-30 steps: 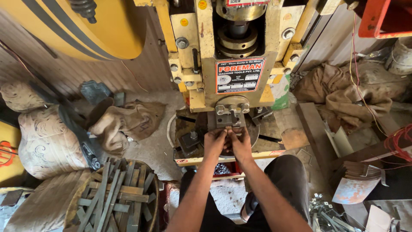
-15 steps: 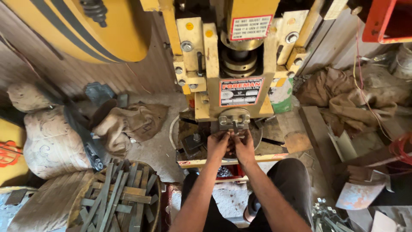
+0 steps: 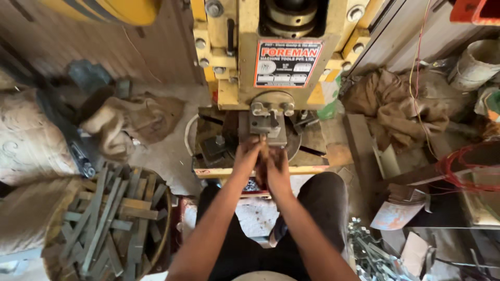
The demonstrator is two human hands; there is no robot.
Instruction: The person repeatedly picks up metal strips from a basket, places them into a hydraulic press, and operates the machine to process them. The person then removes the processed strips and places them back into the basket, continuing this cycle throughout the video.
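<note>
A rectangular nameplate (image 3: 286, 63) sits on the front of the yellow press (image 3: 237, 62) straight ahead of you, above the point where your hands meet. It has a red border, a red band across the top, and a white panel below with a small round emblem at its left. Just to its right, a green and white package (image 3: 329, 99) stands partly hidden behind the press.
</note>
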